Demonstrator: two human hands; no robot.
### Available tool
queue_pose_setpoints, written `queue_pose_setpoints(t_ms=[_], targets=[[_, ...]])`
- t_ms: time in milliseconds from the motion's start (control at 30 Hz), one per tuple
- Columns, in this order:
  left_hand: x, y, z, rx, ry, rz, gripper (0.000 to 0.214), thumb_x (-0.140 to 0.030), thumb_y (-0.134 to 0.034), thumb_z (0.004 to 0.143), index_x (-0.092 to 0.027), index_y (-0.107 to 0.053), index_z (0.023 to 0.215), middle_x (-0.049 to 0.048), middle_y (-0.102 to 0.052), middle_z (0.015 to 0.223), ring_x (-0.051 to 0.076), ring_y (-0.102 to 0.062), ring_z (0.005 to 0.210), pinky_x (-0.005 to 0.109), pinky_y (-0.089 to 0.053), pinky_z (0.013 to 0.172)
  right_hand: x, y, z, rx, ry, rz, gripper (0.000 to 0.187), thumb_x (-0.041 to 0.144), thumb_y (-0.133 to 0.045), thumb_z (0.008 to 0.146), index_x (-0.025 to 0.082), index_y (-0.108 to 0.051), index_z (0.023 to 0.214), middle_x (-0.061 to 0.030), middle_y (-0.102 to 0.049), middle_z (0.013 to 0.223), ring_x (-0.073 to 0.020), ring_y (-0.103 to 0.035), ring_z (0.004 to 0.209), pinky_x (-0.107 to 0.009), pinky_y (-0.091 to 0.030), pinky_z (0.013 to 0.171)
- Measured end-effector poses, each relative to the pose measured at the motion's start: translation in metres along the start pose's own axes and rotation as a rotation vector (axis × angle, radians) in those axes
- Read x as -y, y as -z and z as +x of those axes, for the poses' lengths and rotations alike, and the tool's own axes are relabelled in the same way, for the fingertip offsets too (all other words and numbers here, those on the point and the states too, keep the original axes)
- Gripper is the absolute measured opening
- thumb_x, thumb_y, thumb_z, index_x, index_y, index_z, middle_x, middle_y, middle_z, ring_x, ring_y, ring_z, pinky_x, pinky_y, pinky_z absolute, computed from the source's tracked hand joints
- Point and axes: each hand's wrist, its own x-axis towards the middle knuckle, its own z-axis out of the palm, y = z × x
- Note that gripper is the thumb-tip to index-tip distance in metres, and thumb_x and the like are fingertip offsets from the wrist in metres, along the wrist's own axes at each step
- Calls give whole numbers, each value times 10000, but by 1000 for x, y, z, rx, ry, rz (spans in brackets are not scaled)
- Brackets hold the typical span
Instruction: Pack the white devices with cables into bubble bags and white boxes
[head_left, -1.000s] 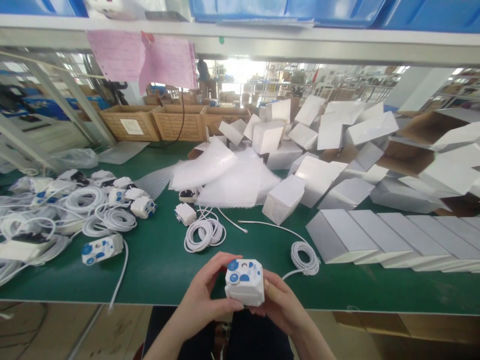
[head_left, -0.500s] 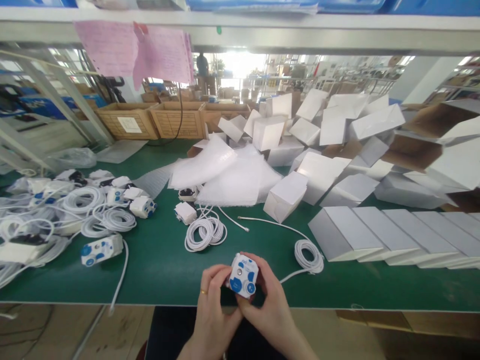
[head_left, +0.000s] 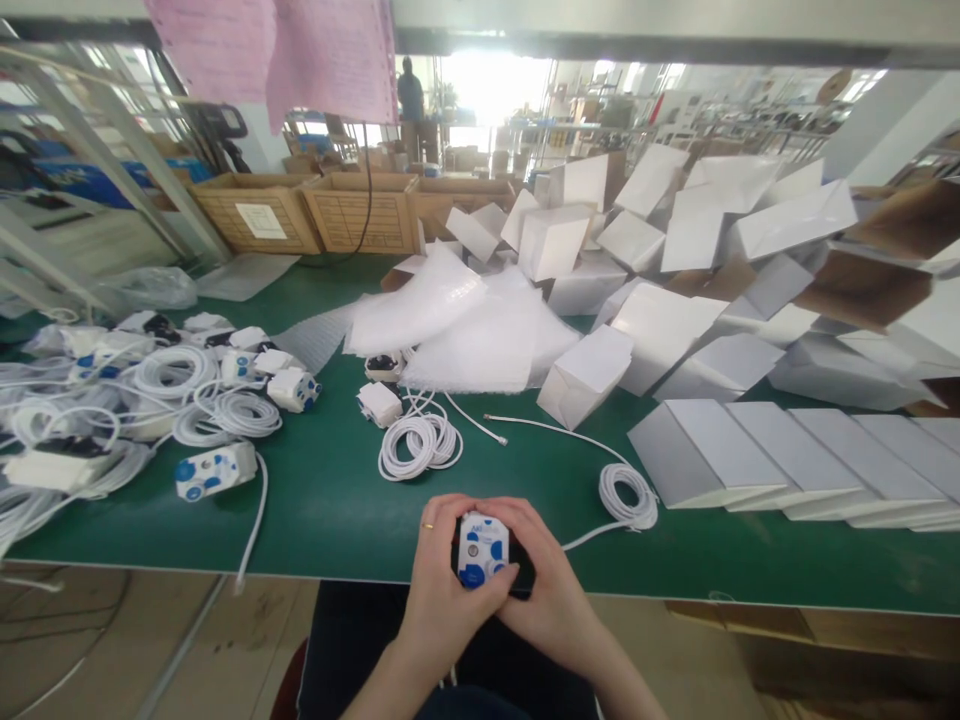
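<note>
White-and-blue device [head_left: 482,545], one: being grasped jointly by left hand [head_left: 442,590] and right hand [head_left: 553,590], close to the near edge of the green table [head_left: 337,530]. Best handling, seemingly: supporting both sides evenly, pressing lightly with thumbs, avoiding sudden tilting.

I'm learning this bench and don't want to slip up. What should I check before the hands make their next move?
1. Left hand and right hand both holding the white device: ok.
2. Its blue-spotted face turned up into view: ok.
3. Cable joined to that device: cannot tell; the right hand hides any join.
4. Right-hand cable coil lying on the table: ok.
5. Cable of the spotted device at left kept on the table: not ok; its end pokes past the front edge.
</note>
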Motion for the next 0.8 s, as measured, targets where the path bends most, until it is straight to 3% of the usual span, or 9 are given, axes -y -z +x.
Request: queue_pose_setpoints(t_ms=[233,433,533,667,800], targets=[[3,-5,-3,-27,3,39,412,-233,-753,709,-206,-617,1097,73,-575,1107,289,-553,1044,420,-477,902,-5,-1,-4,-16,-82,33,703,26,-565,670,262,-530,1331,-62,-585,1284,-227,-585,1182,-337,-490,1008],[2,-2,-1,-21,12,13,396,-257,-770,705,-201,-634,1073,69,-590,1083,284,-563,1027,408,-478,895,-2,1,-1,1,-105,69,664,28,-575,667,247,-568,1294,-71,-592,1280,-237,-592,1180,-339,-504,976],[0,3,2,17,30,-60,329,-308,-732,780,-195,-665,1081,80,-618,1077,275,-595,1011,383,-507,868,-3,1,-2,3,-136,111,641,42,-613,690,235,-580,1300,-88,-596,1294,-245,-600,1180,-344,-514,964],[-1,16,7,91,135,-230,279,-382,-604,921,-192,-721,1089,86,-669,1072,246,-652,976,310,-554,785,-10,0,-6,-20,-252,289,704,126,-749,734,225,-508,1388,-124,-612,1326,-249,-640,1129,-340,-551,898],[4,21,9,55,278,-291,397,-479,-562,956,-170,-760,1109,96,-706,1091,254,-666,1007,302,-570,818,-14,-1,-4,-70,-298,387,683,214,-846,717,211,-562,1339,-131,-668,1262,-262,-664,1079,-350,-568,853]])
